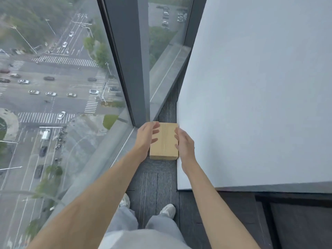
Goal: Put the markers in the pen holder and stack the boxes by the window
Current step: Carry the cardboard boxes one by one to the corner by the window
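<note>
A brown cardboard box [166,141], taped along its middle, lies on the dark carpet in the narrow gap between the window frame and a white wall. My left hand [146,136] is at the box's left edge, fingers spread over its top. My right hand [185,143] lies flat along the box's right edge, fingers straight. Neither hand curls around the box. Whether another box sits under it is hidden. No markers or pen holder are in view.
A floor-to-ceiling window [59,97] with a dark metal frame [133,69] runs along the left, overlooking a street far below. A white wall panel [255,97] closes the right side. My feet in white shoes [168,210] stand on the carpet strip [154,182].
</note>
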The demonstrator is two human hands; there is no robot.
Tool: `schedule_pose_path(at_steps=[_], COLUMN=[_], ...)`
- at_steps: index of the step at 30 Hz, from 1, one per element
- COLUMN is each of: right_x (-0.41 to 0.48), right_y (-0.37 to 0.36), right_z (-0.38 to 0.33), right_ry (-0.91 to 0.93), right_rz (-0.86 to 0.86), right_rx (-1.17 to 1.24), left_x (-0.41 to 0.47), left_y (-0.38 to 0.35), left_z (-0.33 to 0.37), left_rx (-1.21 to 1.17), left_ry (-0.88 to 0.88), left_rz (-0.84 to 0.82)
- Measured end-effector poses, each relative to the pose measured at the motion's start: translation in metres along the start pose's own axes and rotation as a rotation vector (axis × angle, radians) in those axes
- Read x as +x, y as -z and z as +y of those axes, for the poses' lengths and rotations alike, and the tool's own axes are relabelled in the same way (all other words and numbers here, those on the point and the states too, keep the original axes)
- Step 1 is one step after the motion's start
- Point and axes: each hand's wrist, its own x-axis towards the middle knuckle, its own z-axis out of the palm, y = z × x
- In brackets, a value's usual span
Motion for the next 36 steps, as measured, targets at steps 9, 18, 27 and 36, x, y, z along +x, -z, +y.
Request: schedule_pose_path(at_steps=[9, 18, 27, 36], right_x=[-0.097, -0.207, -0.352, -0.485], right_y=[0.004, 0.02, 0.092, 0.207], right_z=[-0.015, 0.037, 0.127, 0.234], right_ry=[0.176, 0.28, 0.274, 0.289], right_rz=[0.129, 0.56, 1.068, 1.365], right_rx=[0.176, 0.44, 0.705, 0.866], left_x=[-0.086, -0.15, -0.283, -0.447], left_y=[-0.004, 0.0, -0.07, -0.174], left_z=[0.017, -0.01, -0.094, -0.22], left_rx=[-0.009, 0.131, 0.396, 0.627], left_ry=[-0.065, -0.086, -0.064, -0.014], left_rz=[-0.217, -0.601, -1.089, -1.373])
